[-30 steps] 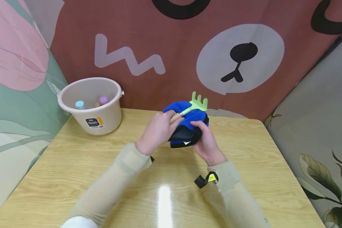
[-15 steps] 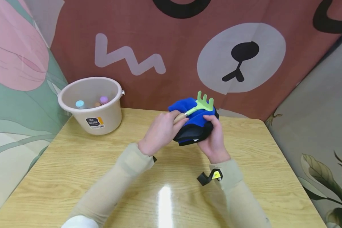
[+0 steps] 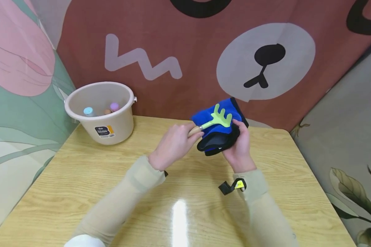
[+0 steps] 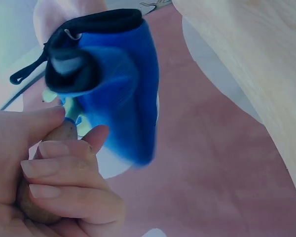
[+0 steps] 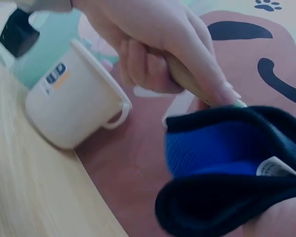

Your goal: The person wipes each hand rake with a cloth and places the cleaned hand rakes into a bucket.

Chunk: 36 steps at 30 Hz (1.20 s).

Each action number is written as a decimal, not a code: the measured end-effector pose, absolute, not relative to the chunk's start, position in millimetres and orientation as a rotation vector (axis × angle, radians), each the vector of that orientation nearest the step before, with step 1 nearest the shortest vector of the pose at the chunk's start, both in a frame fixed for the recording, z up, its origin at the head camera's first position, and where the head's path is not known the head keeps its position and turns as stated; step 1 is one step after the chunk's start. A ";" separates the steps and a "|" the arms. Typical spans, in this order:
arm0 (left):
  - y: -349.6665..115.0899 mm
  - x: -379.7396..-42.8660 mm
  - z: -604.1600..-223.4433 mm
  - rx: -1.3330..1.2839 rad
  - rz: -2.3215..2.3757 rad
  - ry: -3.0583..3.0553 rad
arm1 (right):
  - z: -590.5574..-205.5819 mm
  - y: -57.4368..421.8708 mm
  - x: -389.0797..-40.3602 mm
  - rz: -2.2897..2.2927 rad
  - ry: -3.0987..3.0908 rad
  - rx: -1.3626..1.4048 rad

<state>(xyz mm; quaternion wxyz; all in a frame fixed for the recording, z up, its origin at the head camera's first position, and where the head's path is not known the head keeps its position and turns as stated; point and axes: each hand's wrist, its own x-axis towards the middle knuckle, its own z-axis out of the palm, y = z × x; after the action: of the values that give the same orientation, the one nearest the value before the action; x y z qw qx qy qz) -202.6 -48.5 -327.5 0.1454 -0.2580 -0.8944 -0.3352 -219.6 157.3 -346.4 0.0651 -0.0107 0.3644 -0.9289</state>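
In the head view my left hand (image 3: 176,142) grips the wooden handle (image 3: 195,131) of a small hand rake with a light green head (image 3: 221,118). My right hand (image 3: 242,151) holds a folded blue cloth item with black trim (image 3: 230,104); its kind is unclear. The rake head lies in front of the blue cloth; whether they touch I cannot tell. In the right wrist view the black-edged item (image 5: 197,148) gapes, showing a white tag (image 5: 275,168) inside. A black cord loop (image 4: 27,74) hangs from it in the left wrist view. Both things are held above the table.
A beige bucket (image 3: 117,125) stands at the table's back left. Inside are a light blue-topped thing (image 3: 88,111), a purple-topped one (image 3: 114,106) and a brown one (image 3: 107,112). A printed curtain (image 3: 160,96) hangs behind the wooden table (image 3: 117,212).
Both hands have shifted right with the rake and the blue cloth item. The item has turned, its black edge now at the upper right, and the rake head sits lower against it.
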 end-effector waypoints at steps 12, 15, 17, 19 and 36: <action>-59.4 -206.4 -338.5 -0.703 -0.951 -2.639 | -335.4 171.2 -222.7 -2.775 1.288 -0.095; -60.9 -207.0 -340.0 -0.703 -0.940 -2.633 | -333.1 174.6 -222.0 -2.732 1.337 -0.101; -60.6 -207.0 -339.7 -0.711 -0.924 -2.621 | -332.7 176.5 -222.0 -2.704 1.355 -0.115; -59.9 -206.7 -339.0 -0.718 -0.911 -2.613 | -333.6 177.7 -221.6 -2.681 1.356 -0.122; -57.8 -202.5 -334.2 -0.746 -0.873 -2.592 | -348.4 171.9 -221.6 -2.607 1.286 -0.108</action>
<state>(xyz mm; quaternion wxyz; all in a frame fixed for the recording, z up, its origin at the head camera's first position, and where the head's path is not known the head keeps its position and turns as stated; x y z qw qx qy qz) -202.5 -57.8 -334.2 0.1530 -0.2600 -0.9035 -0.3043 -221.6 171.9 -348.4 0.1160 -0.0367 0.4392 -0.8901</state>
